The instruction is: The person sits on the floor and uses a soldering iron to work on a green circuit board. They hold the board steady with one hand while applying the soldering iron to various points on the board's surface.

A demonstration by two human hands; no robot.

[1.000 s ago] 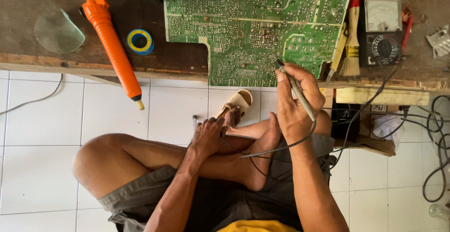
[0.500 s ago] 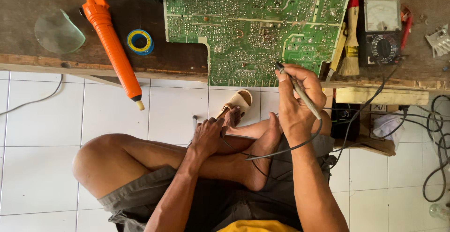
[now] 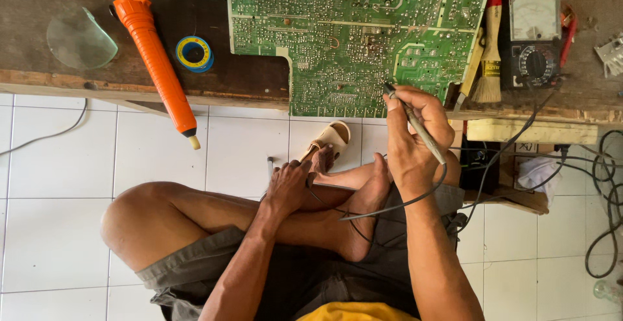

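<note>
Seen from the head: green circuit board [image 3: 354, 32], flat and densely dotted with solder, overhanging the front edge of a worn wooden bench [image 3: 52, 10]; orange plastic desoldering pump [image 3: 152, 55] slanting past that edge at the left; brush [image 3: 488, 61] and analogue meter [image 3: 533, 42] near the right end; right hand [image 3: 415, 142], fingers closed around a thin soldering iron [image 3: 415, 123], tip touching the board's front edge; left hand [image 3: 289, 185], fingers loosely curled on the crossed legs; white tiled floor [image 3: 58, 185] open at the left.
</note>
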